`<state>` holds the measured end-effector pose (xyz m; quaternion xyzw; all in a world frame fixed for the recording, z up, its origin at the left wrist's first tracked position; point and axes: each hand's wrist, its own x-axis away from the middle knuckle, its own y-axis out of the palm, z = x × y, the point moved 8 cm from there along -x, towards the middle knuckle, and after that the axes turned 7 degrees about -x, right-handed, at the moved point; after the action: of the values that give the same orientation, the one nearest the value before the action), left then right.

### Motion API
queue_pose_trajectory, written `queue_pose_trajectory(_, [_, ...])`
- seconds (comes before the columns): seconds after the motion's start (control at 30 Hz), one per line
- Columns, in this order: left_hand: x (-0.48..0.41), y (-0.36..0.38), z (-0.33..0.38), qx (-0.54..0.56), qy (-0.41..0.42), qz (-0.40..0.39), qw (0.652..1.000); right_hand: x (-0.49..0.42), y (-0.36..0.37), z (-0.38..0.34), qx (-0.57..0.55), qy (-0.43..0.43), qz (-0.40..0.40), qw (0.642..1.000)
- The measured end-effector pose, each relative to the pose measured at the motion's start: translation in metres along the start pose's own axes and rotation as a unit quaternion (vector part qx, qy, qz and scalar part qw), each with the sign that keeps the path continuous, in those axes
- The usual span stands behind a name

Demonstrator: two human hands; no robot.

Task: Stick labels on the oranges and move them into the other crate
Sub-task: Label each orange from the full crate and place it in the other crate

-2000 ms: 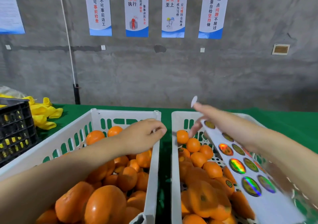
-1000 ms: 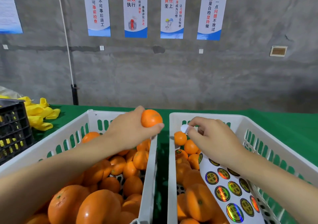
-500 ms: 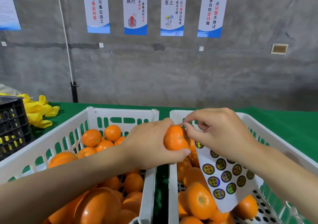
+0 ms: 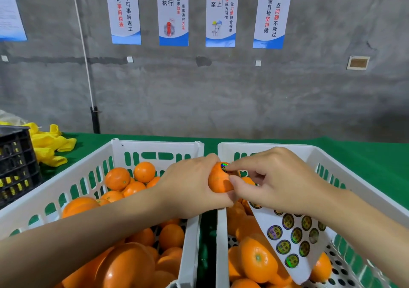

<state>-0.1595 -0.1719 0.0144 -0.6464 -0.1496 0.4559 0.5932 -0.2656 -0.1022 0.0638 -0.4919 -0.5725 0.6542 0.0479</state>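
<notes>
My left hand (image 4: 190, 188) grips an orange (image 4: 218, 180) above the gap between two white crates. A round shiny label (image 4: 224, 167) sits on top of that orange, under the index fingertip of my right hand (image 4: 276, 179), whose thumb touches the orange's side. The lower fingers of that hand hold a white label sheet (image 4: 292, 239) with several round stickers, which hangs over the right crate (image 4: 321, 154). The left crate (image 4: 155, 147) holds several unlabelled oranges (image 4: 130, 178). More oranges (image 4: 256, 256) lie in the right crate.
A black crate (image 4: 15, 163) stands at the far left beside yellow foam nets (image 4: 47, 146) on the green table cover (image 4: 365, 154). A grey wall with posters rises close behind the table.
My left hand lifted an orange from the left crate and carried it toward the right one. My right hand brought a peeled label onto it; the label now lies on the orange.
</notes>
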Motion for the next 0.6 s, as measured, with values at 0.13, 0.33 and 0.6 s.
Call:
queue_pose_trajectory(0.13, [0.0, -0.001, 0.002, -0.006, 0.0, -0.001, 1.0, 0.001, 0.001, 0.005, -0.008, 0.017, -0.004, 1.0])
queue_pose_trajectory(0.33, [0.001, -0.001, 0.002, 0.013, 0.008, 0.004, 1.0, -0.002, -0.004, 0.013, -0.08, 0.053, 0.051, 0.994])
queue_pose_trajectory(0.6, [0.0, 0.01, 0.024, -0.027, 0.142, -0.104, 0.984, 0.004, -0.024, 0.029, -0.144, 0.11, 0.197, 0.963])
